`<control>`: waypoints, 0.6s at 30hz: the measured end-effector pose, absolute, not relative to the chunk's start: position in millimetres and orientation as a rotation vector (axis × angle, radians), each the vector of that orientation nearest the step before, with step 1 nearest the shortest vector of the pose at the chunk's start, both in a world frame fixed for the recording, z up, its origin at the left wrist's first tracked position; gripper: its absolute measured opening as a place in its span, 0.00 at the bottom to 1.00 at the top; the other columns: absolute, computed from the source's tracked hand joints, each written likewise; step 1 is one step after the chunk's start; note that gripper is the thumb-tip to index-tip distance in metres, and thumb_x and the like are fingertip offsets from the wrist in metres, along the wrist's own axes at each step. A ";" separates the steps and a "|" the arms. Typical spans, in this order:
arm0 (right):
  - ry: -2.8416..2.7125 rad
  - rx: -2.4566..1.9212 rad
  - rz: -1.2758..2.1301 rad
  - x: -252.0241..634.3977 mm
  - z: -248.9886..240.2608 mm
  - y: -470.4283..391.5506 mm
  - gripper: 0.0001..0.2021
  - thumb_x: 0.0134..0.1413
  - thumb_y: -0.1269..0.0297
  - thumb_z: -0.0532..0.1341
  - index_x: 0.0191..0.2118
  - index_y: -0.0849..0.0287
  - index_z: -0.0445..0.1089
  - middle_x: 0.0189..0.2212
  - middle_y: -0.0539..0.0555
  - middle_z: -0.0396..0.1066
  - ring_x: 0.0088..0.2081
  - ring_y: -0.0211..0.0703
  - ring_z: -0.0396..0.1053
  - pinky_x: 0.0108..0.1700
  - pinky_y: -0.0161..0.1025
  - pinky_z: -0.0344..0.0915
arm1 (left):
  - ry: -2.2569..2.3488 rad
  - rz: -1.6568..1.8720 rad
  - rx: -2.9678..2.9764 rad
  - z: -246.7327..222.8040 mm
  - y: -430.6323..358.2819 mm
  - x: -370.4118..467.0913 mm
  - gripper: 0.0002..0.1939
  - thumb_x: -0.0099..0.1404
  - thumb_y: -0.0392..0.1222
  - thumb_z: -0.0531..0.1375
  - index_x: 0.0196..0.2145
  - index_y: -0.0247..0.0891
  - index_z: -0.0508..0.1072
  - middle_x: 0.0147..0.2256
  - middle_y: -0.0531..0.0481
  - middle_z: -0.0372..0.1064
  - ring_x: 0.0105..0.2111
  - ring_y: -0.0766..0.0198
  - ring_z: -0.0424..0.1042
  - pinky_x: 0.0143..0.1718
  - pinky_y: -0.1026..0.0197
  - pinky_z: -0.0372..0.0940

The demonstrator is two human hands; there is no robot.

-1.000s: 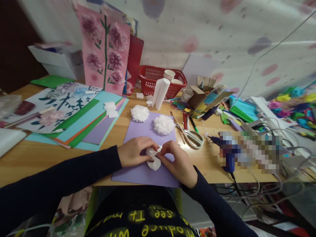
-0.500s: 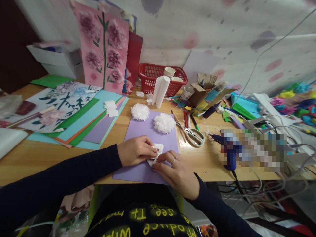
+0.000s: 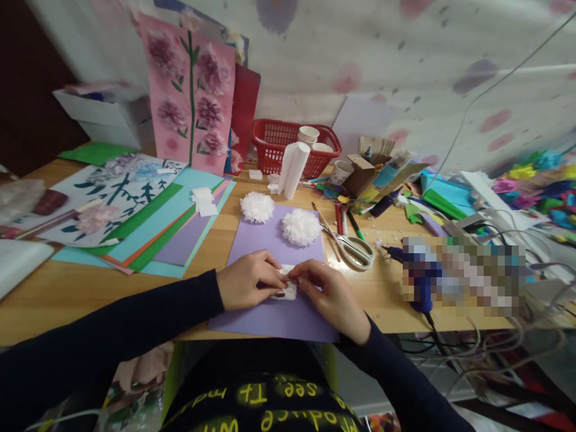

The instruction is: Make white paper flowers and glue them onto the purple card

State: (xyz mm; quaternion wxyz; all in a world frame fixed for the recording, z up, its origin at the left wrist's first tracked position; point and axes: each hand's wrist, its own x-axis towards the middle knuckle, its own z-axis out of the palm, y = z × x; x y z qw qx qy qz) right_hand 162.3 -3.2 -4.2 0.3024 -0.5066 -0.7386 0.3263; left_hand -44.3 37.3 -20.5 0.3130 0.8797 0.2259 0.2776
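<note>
A small stack of white tissue paper (image 3: 288, 291) lies over the purple sheet (image 3: 270, 321), between my hands. My left hand (image 3: 252, 279) pinches its left side, fingers closed on it. From the right, my right hand (image 3: 330, 294) grips the upper right edge between thumb and fingers. Parts of the tissue are hidden under the fingertips. Two fluffy white paper flowers, a left one (image 3: 257, 207) and a right one (image 3: 301, 227), rest at the far end of the purple sheet.
Scissors (image 3: 355, 251) and a brush lie right of the sheet, with a blue glue gun (image 3: 420, 285) and tangled cables beyond. Coloured sheets (image 3: 168, 216) spread on the left. Behind stand a red basket (image 3: 274, 141), a white paper roll (image 3: 293, 170) and a pink flower picture (image 3: 180, 135).
The white tissue has been turned from a slant to lie nearly square. My right hand has shifted up to its upper right edge; my left hand stays at the left side.
</note>
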 end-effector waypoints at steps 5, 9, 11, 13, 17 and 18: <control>-1.985 -1.496 0.756 176.7 -4.2 12.7 0.08 0.54 0.70 0.59 0.39 0.60 0.73 0.34 0.55 0.74 0.34 0.41 0.70 0.37 0.38 0.66 | 0.624 0.805 2.303 -20.9 35.1 -43.5 0.06 0.59 0.34 0.63 0.36 0.35 0.77 0.38 0.45 0.77 0.40 0.59 0.71 0.44 0.56 0.67; -2.074 -1.533 0.756 173.2 -1.8 15.4 0.06 0.54 0.70 0.59 0.32 0.59 0.74 0.27 0.52 0.74 0.29 0.39 0.69 0.32 0.36 0.63 | 0.584 0.803 2.404 -15.7 32.6 -43.7 0.10 0.63 0.34 0.60 0.43 0.33 0.75 0.40 0.43 0.75 0.41 0.59 0.70 0.44 0.55 0.66; -2.046 -1.560 0.732 171.6 0.4 12.5 0.05 0.54 0.69 0.59 0.30 0.59 0.72 0.25 0.51 0.73 0.27 0.38 0.68 0.31 0.35 0.62 | 0.565 0.791 2.444 -14.2 32.0 -44.0 0.13 0.64 0.34 0.58 0.47 0.33 0.72 0.40 0.43 0.74 0.40 0.58 0.68 0.44 0.55 0.66; -2.005 -1.546 0.737 171.4 4.0 7.4 0.05 0.56 0.66 0.59 0.31 0.59 0.71 0.25 0.50 0.71 0.26 0.37 0.67 0.29 0.34 0.62 | 0.553 0.770 2.473 -14.0 31.8 -44.4 0.13 0.64 0.34 0.57 0.48 0.32 0.71 0.39 0.43 0.73 0.40 0.58 0.67 0.44 0.54 0.65; -1.995 -1.462 0.873 171.8 11.5 -3.5 0.10 0.55 0.59 0.60 0.39 0.59 0.69 0.28 0.50 0.70 0.26 0.35 0.67 0.26 0.32 0.64 | 0.570 0.752 2.471 -14.4 31.2 -45.6 0.07 0.65 0.35 0.56 0.39 0.35 0.73 0.38 0.44 0.70 0.40 0.59 0.67 0.42 0.57 0.64; -2.010 -1.465 0.875 171.3 12.3 -4.8 0.11 0.54 0.58 0.61 0.39 0.59 0.69 0.29 0.51 0.70 0.26 0.35 0.67 0.27 0.32 0.64 | 0.605 0.754 2.453 -14.0 30.7 -45.9 0.05 0.65 0.36 0.57 0.37 0.35 0.73 0.38 0.45 0.69 0.38 0.60 0.67 0.41 0.58 0.64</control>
